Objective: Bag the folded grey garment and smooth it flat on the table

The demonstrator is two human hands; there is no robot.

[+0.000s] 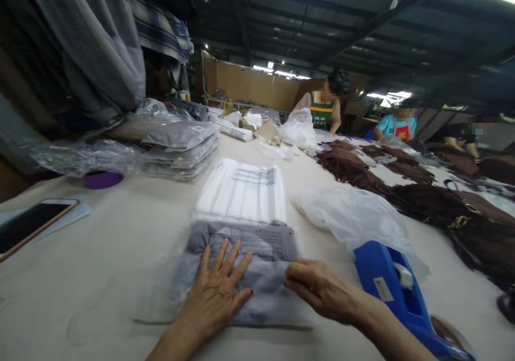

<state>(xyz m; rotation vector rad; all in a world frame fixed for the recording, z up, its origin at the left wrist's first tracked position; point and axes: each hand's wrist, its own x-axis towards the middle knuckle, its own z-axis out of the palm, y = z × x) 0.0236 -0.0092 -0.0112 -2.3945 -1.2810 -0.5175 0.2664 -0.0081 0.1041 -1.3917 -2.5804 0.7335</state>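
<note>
A folded grey garment in a clear plastic bag [257, 253] lies on the table right in front of me. My left hand [217, 291] rests flat on it with fingers spread. My right hand [317, 288] pinches the bag's right edge with curled fingers. Just beyond the bag lies a stack of flat white plastic bags [241, 192].
A blue tape dispenser [396, 296] stands at my right forearm, with crumpled clear plastic [350, 213] behind it. Stacked bagged garments [181, 149] sit far left, a phone [32, 224] near the left edge. Brown fringed items [438, 200] cover the right side. Other people work at the far end.
</note>
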